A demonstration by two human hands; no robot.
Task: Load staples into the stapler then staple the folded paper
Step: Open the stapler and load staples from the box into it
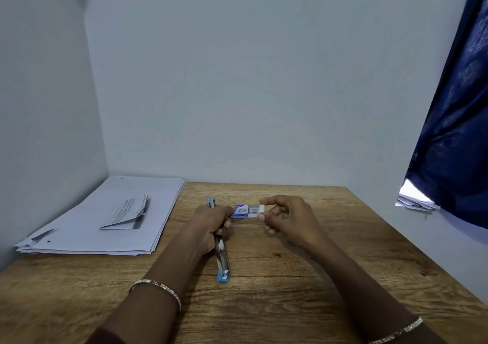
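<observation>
Left hand [211, 222] grips the slim blue-and-silver stapler [220, 248], long axis running away from the person above the wooden table [290, 277]; right hand [287, 218] pinches the small staple box's [247, 211] tray, box lying crosswise.

Print on the staple box [242, 210] and folded paper [126, 213] is illegible.

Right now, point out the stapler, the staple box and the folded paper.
stapler [223, 258]: head view, on its metal rail below the left hand.
staple box [244, 210]: head view, on its blue sleeve.
folded paper [126, 215]: head view, on its top face.
</observation>
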